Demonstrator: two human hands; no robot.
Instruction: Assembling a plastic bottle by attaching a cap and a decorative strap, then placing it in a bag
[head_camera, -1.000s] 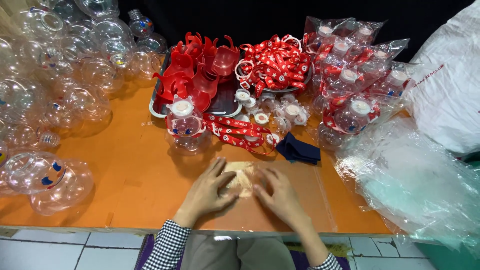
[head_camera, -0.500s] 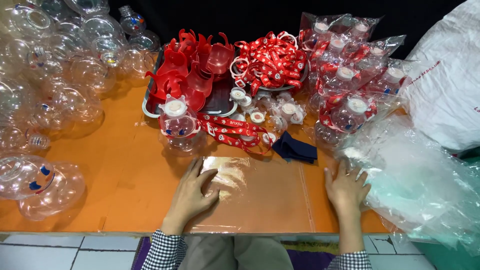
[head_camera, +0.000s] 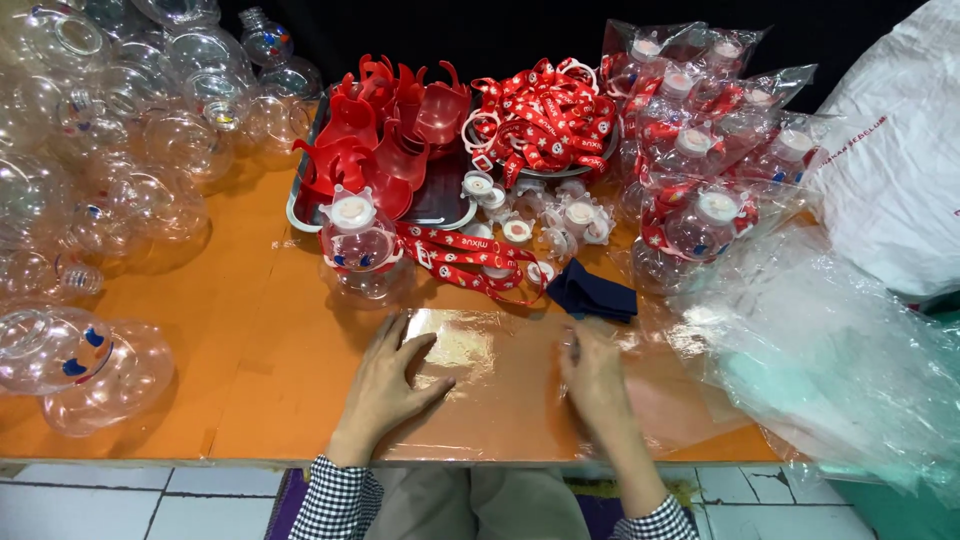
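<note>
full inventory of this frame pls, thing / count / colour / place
clear plastic sheet: one, transparent, flat on table front, under both hands
table: one, orange
clear bottles: many, transparent, heaped left
capped bottle: one, clear, white cap, centre
red holders: several, on metal tray, back centre
red lanyards: pile, red-white, back centre
white caps: several, mid table
dark cloth: one, navy, centre right
bagged bottles: several, back right
plastic bags: pile, clear, right
left hand: flat on sheet
right hand: on sheet

Clear flat plastic bag (head_camera: 520, 380) on orange desk (head_camera: 250, 340) under both hands, bagged bottles (head_camera: 700, 150) stacked far right, loose clear bags (head_camera: 840, 360) heaped right, white sack (head_camera: 890, 170) beyond.
</note>
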